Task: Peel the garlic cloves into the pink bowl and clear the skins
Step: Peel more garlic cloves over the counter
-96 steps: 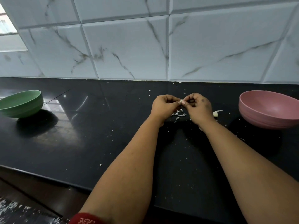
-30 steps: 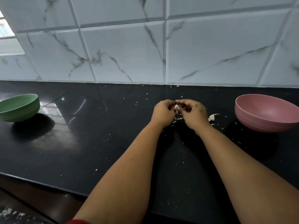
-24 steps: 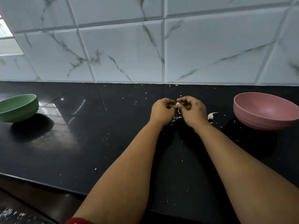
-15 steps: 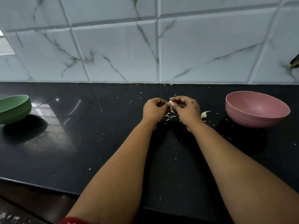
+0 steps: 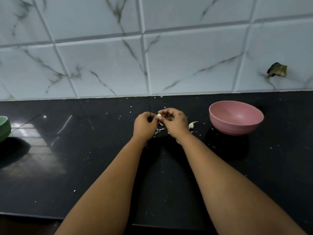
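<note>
Pinching one garlic clove (image 5: 159,115) at frame centre, left hand (image 5: 145,125) and right hand (image 5: 174,122) both curled round it above the black table (image 5: 84,158). Lying beneath, skin flakes (image 5: 160,129); just right, another clove (image 5: 191,125). Standing at right, pink bowl (image 5: 236,118); at left edge, green bowl (image 5: 4,128).

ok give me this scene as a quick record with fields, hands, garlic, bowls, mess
left hand: left hand pinches the clove
right hand: right hand pinches the same clove, above the counter
spare clove: second clove lies on the counter, right of the hands
pink bowl: pink bowl upright at right, no cloves visible inside
green bowl: green bowl at far left, cut off by the frame
skins: skins scattered under the hands, flecks across the counter
</note>
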Demonstrator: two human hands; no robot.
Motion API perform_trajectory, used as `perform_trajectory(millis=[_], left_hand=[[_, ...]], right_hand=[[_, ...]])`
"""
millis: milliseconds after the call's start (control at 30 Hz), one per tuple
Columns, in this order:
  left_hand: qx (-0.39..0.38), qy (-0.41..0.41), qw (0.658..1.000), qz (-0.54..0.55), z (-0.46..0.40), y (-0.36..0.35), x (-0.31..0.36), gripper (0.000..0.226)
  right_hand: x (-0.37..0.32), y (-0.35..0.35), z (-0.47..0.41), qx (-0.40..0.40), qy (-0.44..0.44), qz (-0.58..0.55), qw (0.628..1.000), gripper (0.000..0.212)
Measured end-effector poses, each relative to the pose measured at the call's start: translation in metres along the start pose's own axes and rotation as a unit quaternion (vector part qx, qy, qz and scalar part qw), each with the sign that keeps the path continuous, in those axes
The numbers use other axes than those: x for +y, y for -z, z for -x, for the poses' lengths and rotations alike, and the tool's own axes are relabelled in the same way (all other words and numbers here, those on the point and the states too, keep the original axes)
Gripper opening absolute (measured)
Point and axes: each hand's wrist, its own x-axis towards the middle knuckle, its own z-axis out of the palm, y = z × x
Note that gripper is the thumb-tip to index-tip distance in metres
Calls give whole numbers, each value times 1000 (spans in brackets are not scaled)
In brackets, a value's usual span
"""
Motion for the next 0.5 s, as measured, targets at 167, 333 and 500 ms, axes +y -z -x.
perform_trajectory(millis=[167,333,500], left_hand=[[5,-35,999,-17,9,-10,15,7],[5,-68,993,-93,13,-24,38,10],[-6,-61,996,-59,21,-35,53,13]], right_hand=[[-8,14,5,28,-23,-26,999,17],[-23,33,5,33,-54,-41,997,14],[-32,55,3,16,-55,-27,998,16]])
